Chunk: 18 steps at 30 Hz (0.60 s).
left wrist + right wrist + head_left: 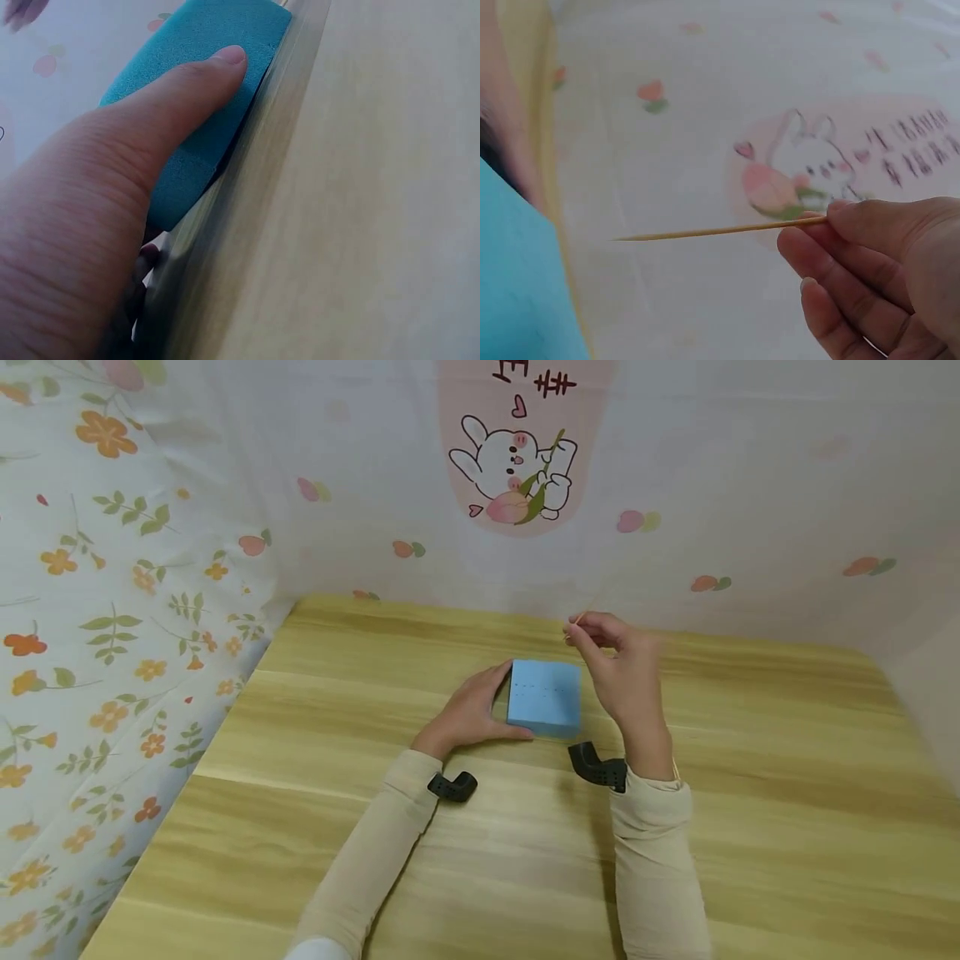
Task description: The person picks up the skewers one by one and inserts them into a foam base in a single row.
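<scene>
A light blue foam block (545, 693) sits on the table, with rows of small dark marks or holes across its top face. My left hand (474, 703) grips it from the left side. In the left wrist view the thumb (196, 82) lies along the block's near side; the other fingers are mostly hidden. Up and to the right of the block, my right hand (622, 672) is raised and pinches a toothpick (712, 231) between thumb and index finger. The toothpick's sharp end points away from the fingers, apart from the block (521, 277).
The wood-grain table (787, 827) extends to both sides. A white cloth (360, 460) with a rabbit print hangs along the back, and a flowered cloth (112, 635) hangs at the left. Black camera mounts (453, 787) are worn on both wrists.
</scene>
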Tool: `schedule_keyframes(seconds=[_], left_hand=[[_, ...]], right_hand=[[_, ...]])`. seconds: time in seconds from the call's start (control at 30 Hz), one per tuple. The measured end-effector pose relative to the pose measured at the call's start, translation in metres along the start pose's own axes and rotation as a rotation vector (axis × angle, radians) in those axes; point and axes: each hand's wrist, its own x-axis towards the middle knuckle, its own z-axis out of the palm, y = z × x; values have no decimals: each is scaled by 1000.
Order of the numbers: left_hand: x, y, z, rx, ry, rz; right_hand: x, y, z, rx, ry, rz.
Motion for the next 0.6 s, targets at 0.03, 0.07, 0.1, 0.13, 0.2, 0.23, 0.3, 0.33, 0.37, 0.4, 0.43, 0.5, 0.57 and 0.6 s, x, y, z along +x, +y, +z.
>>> schedule_keyframes(seconds=[0.03,0.07,0.1,0.13,0.2,0.23,0.3,0.33,0.37,0.4,0.43,0.5,0.57,0.6], left_hand=[[0,0,0,0,-3,0],[-1,-1,0,-1,-5,-1],[-1,-1,0,1,-6,-4],[-1,-1,0,-1,-3,-6],[-1,0,0,-3,4,-13],[-1,0,-1,-6,6,-17],[-1,-1,-1,-7,7,-20],[-1,-2,0,-6,7,-19],[-2,-2,0,-7,6,-17],[-2,-3,0,-7,6,-14],[-2,-3,0,-8,6,-14],[-1,-2,1,-9,6,-14],[-1,-2,1,-10,4,-14],[-1,-2,1,-9,4,-15]], right_hand=[[0,-2,7,-10,-18,-15],[-1,-3,13,-26,-36,-29],[-2,-4,18,-41,-55,-42],[-2,-4,22,-58,-74,-53],[-2,-5,28,-85,-103,-65],[-3,-5,30,-87,-116,-65],[-4,-4,33,-94,-137,-58],[-4,-4,34,-100,-147,-52],[-5,-3,35,-104,-157,-45],[-6,-3,35,-107,-164,-35],[-6,-2,35,-110,-171,-29],[-7,-1,36,-115,-183,-18],[-7,0,36,-117,-191,-11],[-7,0,36,-118,-196,-11]])
